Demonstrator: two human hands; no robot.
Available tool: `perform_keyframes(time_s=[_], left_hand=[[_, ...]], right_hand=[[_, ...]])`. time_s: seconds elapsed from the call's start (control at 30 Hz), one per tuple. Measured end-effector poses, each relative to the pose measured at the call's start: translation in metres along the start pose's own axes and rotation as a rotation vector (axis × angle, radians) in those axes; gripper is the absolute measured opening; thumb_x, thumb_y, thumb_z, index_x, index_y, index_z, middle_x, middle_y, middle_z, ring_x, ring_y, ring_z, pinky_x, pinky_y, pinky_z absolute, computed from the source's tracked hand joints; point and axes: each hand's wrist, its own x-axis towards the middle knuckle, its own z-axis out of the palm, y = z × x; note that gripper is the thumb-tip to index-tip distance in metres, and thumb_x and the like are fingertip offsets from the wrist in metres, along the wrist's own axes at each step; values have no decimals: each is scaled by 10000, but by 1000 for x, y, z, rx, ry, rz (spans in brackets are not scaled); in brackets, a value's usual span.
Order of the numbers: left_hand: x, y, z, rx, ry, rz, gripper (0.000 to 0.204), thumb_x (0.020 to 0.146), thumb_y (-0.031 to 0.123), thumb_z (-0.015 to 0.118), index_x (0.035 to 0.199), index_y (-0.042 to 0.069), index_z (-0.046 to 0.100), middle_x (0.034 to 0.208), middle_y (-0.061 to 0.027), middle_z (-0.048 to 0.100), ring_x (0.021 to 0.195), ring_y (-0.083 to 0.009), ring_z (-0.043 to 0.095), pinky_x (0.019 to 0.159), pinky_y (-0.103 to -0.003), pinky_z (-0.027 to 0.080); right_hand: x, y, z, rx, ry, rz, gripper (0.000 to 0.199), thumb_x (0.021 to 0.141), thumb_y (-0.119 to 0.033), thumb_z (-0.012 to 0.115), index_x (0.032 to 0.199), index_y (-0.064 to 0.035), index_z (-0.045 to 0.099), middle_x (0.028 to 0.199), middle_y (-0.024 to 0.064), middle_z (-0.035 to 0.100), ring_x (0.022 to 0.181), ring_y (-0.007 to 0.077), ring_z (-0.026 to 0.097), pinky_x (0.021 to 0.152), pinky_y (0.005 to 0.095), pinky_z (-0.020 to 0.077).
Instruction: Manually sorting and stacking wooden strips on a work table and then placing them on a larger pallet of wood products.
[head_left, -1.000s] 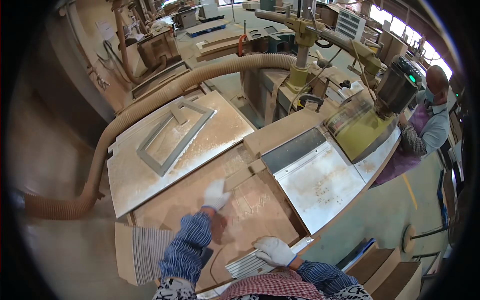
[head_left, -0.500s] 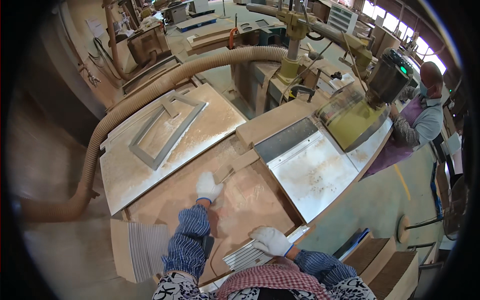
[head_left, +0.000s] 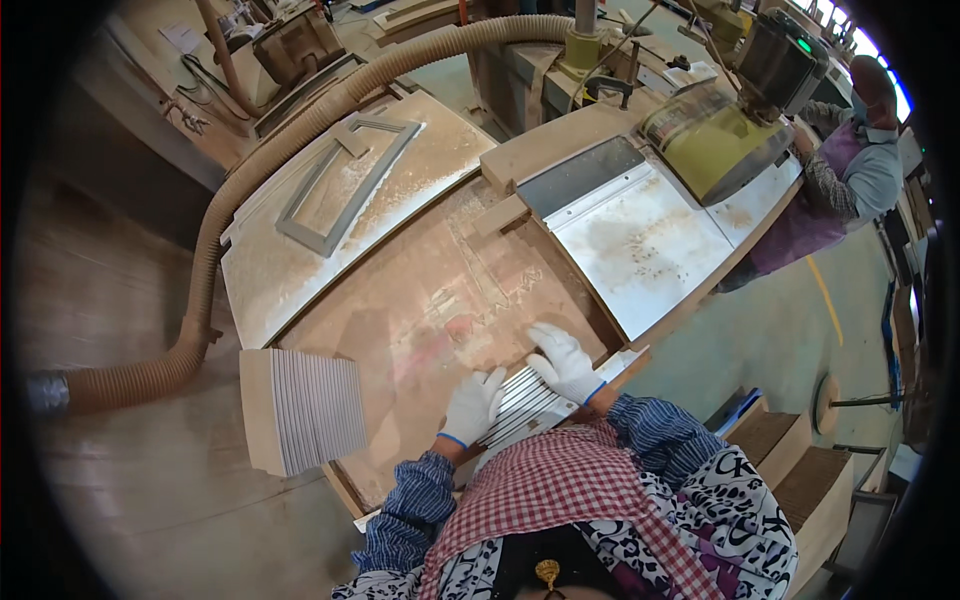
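Note:
White gloves cover both my hands, which are close together at the near edge of the wooden worktable (head_left: 420,350). Between them lies a bundle of narrow, pale strips (head_left: 528,402) set side by side, with shiny edges. My left hand (head_left: 474,406) rests at the left end of the strips, its fingers stretched out and touching them. My right hand (head_left: 564,364) lies over their right part, fingers extended toward the table. A small wooden block (head_left: 500,215) sits farther away beside the metal plate.
A stack of thin boards (head_left: 305,412) stands at the table's left corner. Beyond lies a dusty panel (head_left: 270,285) bearing a grey rectangular frame (head_left: 372,200). At right are a metal plate (head_left: 640,240), a yellow-green machine guard (head_left: 710,145) and a co-worker (head_left: 850,180). A ribbed hose (head_left: 200,260) curves around the left.
My left hand has come back from beside the wooden block to the left end of the strips. My right hand stays at the strips. The view has tilted down toward me.

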Motion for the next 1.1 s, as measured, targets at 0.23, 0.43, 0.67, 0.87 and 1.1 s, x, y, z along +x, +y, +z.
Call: perform_keyframes(time_s=[0.23,0.43,0.67,0.87,1.1], left_hand=[[43,-23,-32,-216,75,-28,515,886,328,626,1302,39,533,1107,-225,606,1046,-420,555,954,-490,422],[192,-14,-92,241,370,46,774,773,414,730,1356,-13,453,1327,-242,510,1187,-411,492,997,-461,416],[221,-104,-42,337,9,-131,832,722,460,751,1357,9,457,1290,-209,538,1186,-383,509,989,-482,422],[245,-33,-64,100,346,73,791,684,436,786,1302,29,506,1191,-183,595,1125,-395,547,968,-494,433],[278,-15,-79,-1,94,17,651,768,401,719,1276,31,552,1188,-212,609,1138,-379,562,977,-450,447]], right_hand=[[-14,8,19,-175,-80,-251,205,866,-256,640,1008,-108,650,939,76,634,974,293,587,875,422,448],[-13,2,16,-201,-115,-211,207,877,-261,631,1014,-106,647,948,81,627,986,293,583,888,424,445],[-4,-8,22,-85,-114,-245,201,888,-233,623,1019,-81,632,948,109,620,951,306,595,858,422,472],[-4,-1,13,-67,-96,-222,195,872,-212,638,1009,-74,630,935,115,623,924,314,600,834,423,482],[-3,-2,17,-53,-166,-208,205,877,-204,632,1031,-70,631,965,123,630,949,324,601,845,432,480]])
